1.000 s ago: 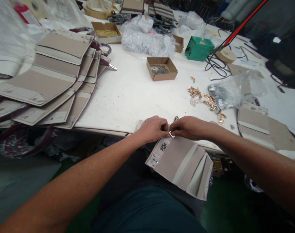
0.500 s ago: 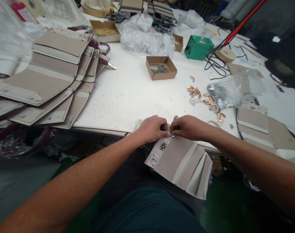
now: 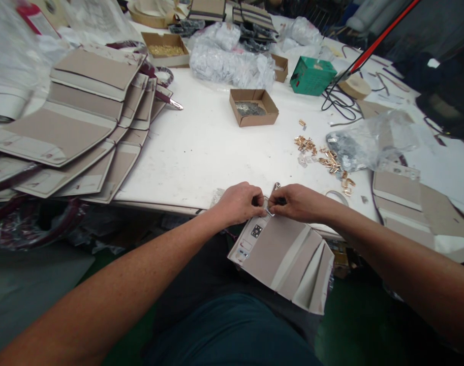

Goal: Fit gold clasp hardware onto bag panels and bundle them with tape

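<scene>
At lower centre, a beige panel (image 3: 270, 254) is lying just below the left hand (image 3: 244, 202) and right hand (image 3: 292, 202), the right pinching a small metal piece (image 3: 269, 213); I cannot tell what the left is gripping. Toward upper centre, a cardboard box (image 3: 257, 120) is holding grey parts (image 3: 250, 108); the white tabletop (image 3: 201, 152) is carrying stacked panels (image 3: 75, 127) at left.

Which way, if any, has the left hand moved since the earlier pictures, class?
No: against the nearest cardboard box on the table, the left hand shows no clear shift.
</scene>
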The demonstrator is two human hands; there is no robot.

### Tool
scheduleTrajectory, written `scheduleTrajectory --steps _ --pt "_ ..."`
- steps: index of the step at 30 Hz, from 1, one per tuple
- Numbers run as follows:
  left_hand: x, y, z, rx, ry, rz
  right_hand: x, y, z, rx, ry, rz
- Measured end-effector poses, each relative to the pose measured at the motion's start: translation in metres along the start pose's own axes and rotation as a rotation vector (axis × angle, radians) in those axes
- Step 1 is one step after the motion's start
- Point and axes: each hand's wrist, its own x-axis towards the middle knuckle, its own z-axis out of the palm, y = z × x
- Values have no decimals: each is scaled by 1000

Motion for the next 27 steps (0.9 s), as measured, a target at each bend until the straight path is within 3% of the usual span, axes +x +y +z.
scheduleTrajectory --steps 10,21,27 --pt "1 1 -3 17 -35 -12 -1 -1 8 100 66 68" --pt "2 2 -3 12 -53 -17 -2 -5 11 -62 83 28" --pt "1 1 -6 28 -90 16 1 -5 15 -33 122 80"
